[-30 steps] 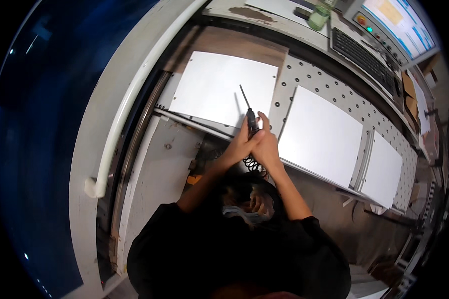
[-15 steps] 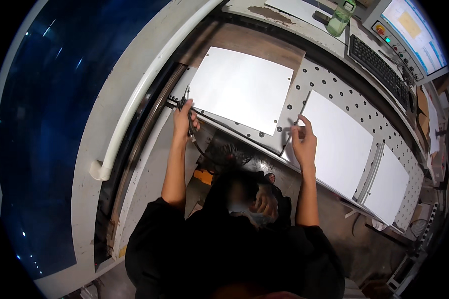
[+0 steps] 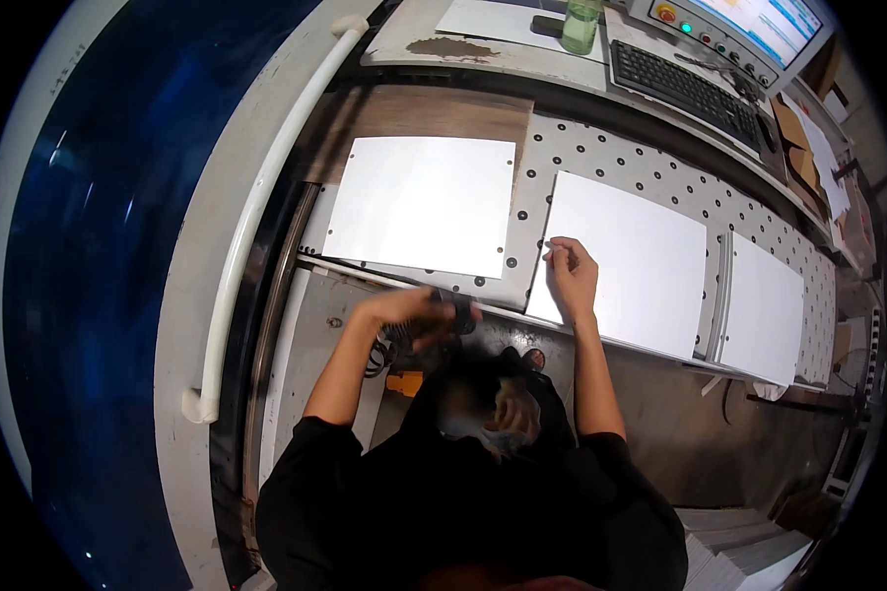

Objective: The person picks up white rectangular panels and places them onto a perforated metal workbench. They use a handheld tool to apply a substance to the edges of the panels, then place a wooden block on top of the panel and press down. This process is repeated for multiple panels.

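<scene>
My left hand (image 3: pixel 404 310) is in front of the table's near edge, smeared by motion. Its fingers are closed round a black air blow gun (image 3: pixel 455 311), whose coiled hose (image 3: pixel 396 340) hangs beneath. Beyond it a white panel (image 3: pixel 424 207) with small holes near its corners lies partly on a brown board. My right hand (image 3: pixel 574 276) hovers over the left edge of a larger white panel (image 3: pixel 631 261), thumb and fingertips pinched together. A tiny greyish bit shows at those fingertips, too small to name.
A perforated table top (image 3: pixel 650 167) carries the panels, with more white panels (image 3: pixel 764 310) stacked at right. Behind are a keyboard (image 3: pixel 680 94), a green bottle (image 3: pixel 580 28) and a monitor (image 3: pixel 759 30). A pale rail (image 3: pixel 256 207) curves along the left. An orange object (image 3: pixel 404 382) lies below.
My left hand has drawn back from the left panel's near corner toward my body, bringing the air blow gun along. My right hand stays pinched by the larger panel's edge. The view has shifted.
</scene>
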Demonstrator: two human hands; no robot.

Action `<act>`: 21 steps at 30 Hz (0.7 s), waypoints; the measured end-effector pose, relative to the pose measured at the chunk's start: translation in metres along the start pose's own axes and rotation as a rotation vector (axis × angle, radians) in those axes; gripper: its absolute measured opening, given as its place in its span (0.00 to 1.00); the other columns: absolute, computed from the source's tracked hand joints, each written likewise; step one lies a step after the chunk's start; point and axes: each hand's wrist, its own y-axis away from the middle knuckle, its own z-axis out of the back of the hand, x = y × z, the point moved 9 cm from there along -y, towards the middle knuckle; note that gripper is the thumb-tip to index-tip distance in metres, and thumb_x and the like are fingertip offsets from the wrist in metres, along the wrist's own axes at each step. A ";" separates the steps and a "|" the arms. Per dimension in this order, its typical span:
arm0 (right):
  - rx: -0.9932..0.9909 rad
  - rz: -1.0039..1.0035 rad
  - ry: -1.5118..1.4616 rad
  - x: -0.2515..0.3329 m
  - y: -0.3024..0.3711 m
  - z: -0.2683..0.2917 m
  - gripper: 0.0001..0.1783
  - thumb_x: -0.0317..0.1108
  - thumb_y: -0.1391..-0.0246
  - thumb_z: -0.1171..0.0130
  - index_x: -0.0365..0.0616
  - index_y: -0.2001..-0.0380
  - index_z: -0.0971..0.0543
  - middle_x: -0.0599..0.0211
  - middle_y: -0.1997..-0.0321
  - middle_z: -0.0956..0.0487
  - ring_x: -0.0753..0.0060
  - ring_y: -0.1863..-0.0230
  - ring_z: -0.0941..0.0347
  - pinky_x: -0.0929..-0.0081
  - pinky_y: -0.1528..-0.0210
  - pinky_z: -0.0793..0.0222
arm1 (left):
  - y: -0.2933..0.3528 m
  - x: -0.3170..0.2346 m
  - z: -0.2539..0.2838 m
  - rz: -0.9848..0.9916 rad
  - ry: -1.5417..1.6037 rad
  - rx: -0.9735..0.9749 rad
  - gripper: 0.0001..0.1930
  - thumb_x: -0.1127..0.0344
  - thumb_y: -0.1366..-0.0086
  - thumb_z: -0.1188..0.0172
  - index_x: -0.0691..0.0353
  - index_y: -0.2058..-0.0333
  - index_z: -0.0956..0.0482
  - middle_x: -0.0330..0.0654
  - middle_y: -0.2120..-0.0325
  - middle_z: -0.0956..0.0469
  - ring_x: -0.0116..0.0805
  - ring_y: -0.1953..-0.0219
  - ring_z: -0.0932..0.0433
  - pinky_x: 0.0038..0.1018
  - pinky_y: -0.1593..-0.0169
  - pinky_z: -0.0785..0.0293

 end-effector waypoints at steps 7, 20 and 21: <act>-0.042 -0.031 0.039 0.007 0.002 0.010 0.11 0.29 0.34 0.46 0.35 0.58 0.18 0.67 0.74 0.18 0.83 0.71 0.25 0.82 0.66 0.29 | 0.142 -0.071 0.077 -0.273 -0.287 -0.927 0.26 0.56 0.30 0.38 0.61 0.37 0.27 0.30 0.81 0.30 0.18 0.81 0.33 0.20 0.77 0.35; -0.006 0.059 0.299 0.017 0.005 -0.004 0.11 0.31 0.37 0.44 0.39 0.59 0.16 0.62 0.74 0.18 0.75 0.73 0.23 0.77 0.65 0.27 | 0.332 -0.032 0.017 0.100 -0.762 -2.552 0.36 0.61 0.31 0.37 0.68 0.33 0.43 0.52 0.42 0.27 0.46 0.40 0.26 0.41 0.36 0.31; -0.007 0.060 0.370 0.023 0.006 -0.005 0.11 0.32 0.37 0.44 0.40 0.59 0.16 0.61 0.73 0.18 0.73 0.73 0.22 0.76 0.65 0.27 | 0.324 -0.041 0.004 0.096 -0.984 -2.641 0.36 0.61 0.32 0.36 0.68 0.32 0.44 0.53 0.38 0.31 0.46 0.37 0.29 0.42 0.33 0.34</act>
